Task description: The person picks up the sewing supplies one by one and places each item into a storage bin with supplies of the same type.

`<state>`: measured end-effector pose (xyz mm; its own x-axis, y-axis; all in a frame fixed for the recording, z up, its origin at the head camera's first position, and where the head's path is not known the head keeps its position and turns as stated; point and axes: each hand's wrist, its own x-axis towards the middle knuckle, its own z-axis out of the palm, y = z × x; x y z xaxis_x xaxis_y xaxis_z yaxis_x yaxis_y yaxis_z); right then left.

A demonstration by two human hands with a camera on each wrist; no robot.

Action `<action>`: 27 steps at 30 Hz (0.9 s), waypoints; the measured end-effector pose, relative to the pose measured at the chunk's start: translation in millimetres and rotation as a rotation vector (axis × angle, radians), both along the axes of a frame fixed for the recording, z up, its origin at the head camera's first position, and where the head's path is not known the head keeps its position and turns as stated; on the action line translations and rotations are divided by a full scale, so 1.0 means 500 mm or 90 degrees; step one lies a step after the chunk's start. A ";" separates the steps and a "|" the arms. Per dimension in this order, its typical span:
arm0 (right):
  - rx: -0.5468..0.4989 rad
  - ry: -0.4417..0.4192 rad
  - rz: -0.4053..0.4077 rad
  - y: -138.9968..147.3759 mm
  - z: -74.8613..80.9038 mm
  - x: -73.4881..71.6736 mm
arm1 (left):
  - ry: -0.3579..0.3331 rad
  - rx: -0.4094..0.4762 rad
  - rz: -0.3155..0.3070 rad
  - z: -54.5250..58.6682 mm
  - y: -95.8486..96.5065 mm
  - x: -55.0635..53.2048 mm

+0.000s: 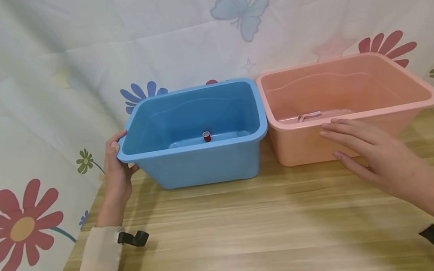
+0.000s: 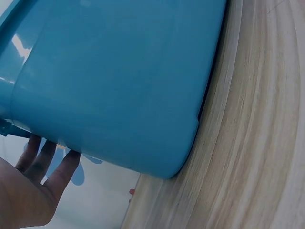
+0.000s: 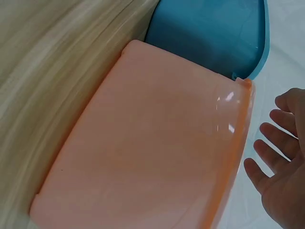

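A blue plastic storage bin stands at the middle left, its front wall filling much of the left wrist view. My left hand grips its left rim, with several fingers against the bin's side. Inside lies a small red cylinder with a pale top. To the right stands a pink plastic bin, holding a small, thin pale item. My right hand hovers before the pink bin's front rim, fingers spread and holding nothing. In the right wrist view those fingers show apart from the rim.
Both bins stand side by side on a wood-grain table, their rims close together. Behind and to the left hangs a white cloth printed with flowers and a butterfly. Black straps sit at the pale sleeves.
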<state>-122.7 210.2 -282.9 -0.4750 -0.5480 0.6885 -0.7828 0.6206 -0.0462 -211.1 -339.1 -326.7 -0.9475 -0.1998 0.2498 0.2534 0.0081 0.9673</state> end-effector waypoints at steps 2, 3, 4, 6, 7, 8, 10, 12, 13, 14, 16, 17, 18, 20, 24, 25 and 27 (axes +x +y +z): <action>-0.003 -0.014 -0.014 0.000 -0.009 0.005 | -0.003 0.000 0.001 0.000 -0.004 0.002; -0.005 -0.018 -0.018 0.000 -0.012 0.007 | -0.004 0.000 0.001 -0.001 -0.006 0.003; -0.010 -0.016 -0.016 -0.001 -0.014 0.009 | -0.004 0.000 0.000 0.000 -0.007 0.004; -0.014 -0.016 -0.008 -0.002 -0.020 0.014 | -0.004 -0.001 -0.001 0.002 -0.010 0.007; -0.015 -0.013 -0.004 -0.002 -0.022 0.016 | -0.005 0.000 -0.005 0.003 -0.010 0.008; -0.014 -0.014 0.000 -0.002 -0.025 0.020 | -0.005 0.000 -0.007 0.004 -0.010 0.008; -0.010 -0.008 0.009 -0.003 -0.031 0.025 | -0.005 0.005 -0.013 0.006 -0.011 0.008; -0.007 -0.006 0.012 -0.004 -0.038 0.030 | -0.005 0.001 -0.019 0.011 -0.012 0.007; -0.005 -0.005 0.012 -0.003 -0.042 0.032 | -0.007 -0.006 -0.020 0.013 -0.012 0.007; -0.004 -0.005 0.012 -0.003 -0.045 0.034 | -0.010 -0.019 -0.021 0.016 -0.012 0.007; 0.002 -0.006 0.015 0.000 -0.052 0.037 | -0.018 -0.052 -0.025 0.020 -0.012 0.011; 0.010 -0.011 0.012 0.002 -0.055 0.040 | -0.024 -0.074 -0.029 0.022 -0.013 0.015; 0.018 -0.016 0.011 0.003 -0.057 0.041 | -0.032 -0.096 -0.035 0.025 -0.015 0.020; 0.040 -0.031 0.005 0.007 -0.063 0.044 | -0.042 -0.118 -0.059 0.028 -0.024 0.036; 0.076 -0.077 -0.023 0.022 -0.075 0.056 | -0.045 -0.189 -0.060 0.040 -0.047 0.082; 0.080 -0.091 -0.033 0.029 -0.078 0.060 | -0.043 -0.220 -0.046 0.044 -0.051 0.096; 0.095 -0.124 -0.058 0.045 -0.081 0.071 | -0.030 -0.312 -0.009 0.047 -0.056 0.126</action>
<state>-87.1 232.5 -323.3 -0.6435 -0.5848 0.4939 -0.7081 0.6998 -0.0940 -148.1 -367.2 -302.9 -0.9619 -0.0562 0.2674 0.2125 0.4612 0.8615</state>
